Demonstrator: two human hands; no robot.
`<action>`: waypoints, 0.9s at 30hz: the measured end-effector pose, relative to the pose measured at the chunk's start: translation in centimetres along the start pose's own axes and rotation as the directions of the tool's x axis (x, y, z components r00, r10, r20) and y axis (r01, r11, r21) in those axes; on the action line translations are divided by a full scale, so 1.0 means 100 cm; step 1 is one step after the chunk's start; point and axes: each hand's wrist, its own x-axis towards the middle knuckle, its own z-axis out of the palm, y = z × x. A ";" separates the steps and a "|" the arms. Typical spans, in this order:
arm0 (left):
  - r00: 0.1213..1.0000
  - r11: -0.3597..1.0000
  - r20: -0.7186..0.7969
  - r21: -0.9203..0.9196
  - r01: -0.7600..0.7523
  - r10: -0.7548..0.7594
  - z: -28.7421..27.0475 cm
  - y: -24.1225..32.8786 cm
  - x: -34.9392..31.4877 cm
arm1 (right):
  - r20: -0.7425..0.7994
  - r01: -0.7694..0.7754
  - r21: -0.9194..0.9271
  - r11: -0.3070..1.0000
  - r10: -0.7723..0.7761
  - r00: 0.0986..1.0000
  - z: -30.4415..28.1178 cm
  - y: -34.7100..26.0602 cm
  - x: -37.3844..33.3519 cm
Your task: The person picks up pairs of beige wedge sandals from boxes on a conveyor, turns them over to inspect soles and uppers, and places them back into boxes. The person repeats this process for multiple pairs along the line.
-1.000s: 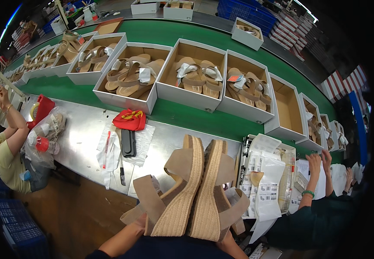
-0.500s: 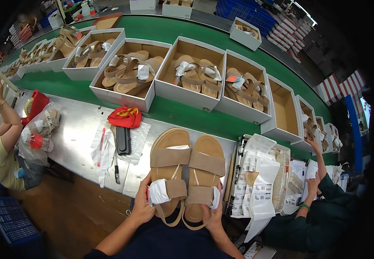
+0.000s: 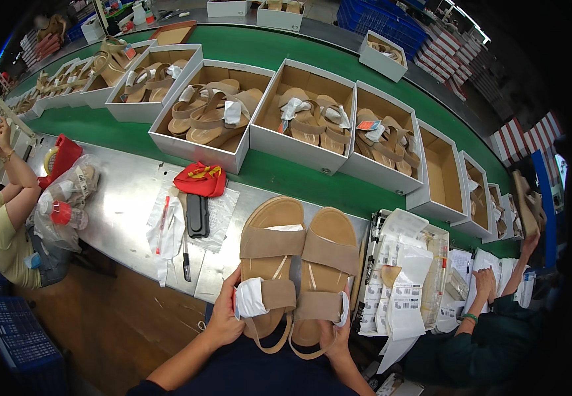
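1. Boxes: six open white shoe boxes show clearly on the green conveyor belt, most holding sandals; farther ones blur.
2. Two tan sandals lie side by side, soles down, over the metal table edge; broad straps, white paper wadding at the heels.
3. Left hand grips the left heel; right hand, mostly hidden, grips the right.

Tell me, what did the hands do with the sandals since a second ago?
The left hand and right hand turned the two sandals from soles-up on edge to flat, straps up, side by side. Both hands kept hold at the heels. The boxes and red cloth stayed put.
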 end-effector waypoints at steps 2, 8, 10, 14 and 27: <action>1.000 1.000 0.000 -0.005 0.004 -0.004 -0.001 0.000 0.000 | 0.014 0.004 0.000 1.000 -0.004 1.000 0.000 -0.002 0.001; 0.999 0.999 -0.013 0.031 -0.036 0.037 -0.001 0.007 0.006 | 0.028 -0.134 0.165 0.977 0.131 0.991 -0.001 -0.023 0.004; 0.997 0.994 -0.026 0.089 -0.065 0.068 -0.007 0.002 0.009 | 0.002 -0.091 0.054 0.994 0.091 0.996 -0.003 -0.025 0.009; 0.982 0.937 -0.083 0.323 -0.134 0.169 -0.018 -0.002 0.012 | -0.040 0.062 -0.290 0.955 -0.077 0.996 -0.012 -0.029 0.021; 0.998 0.998 -0.011 -0.029 0.058 -0.059 -0.004 0.025 0.016 | 0.025 -0.167 0.154 0.974 0.165 0.986 0.012 -0.027 0.012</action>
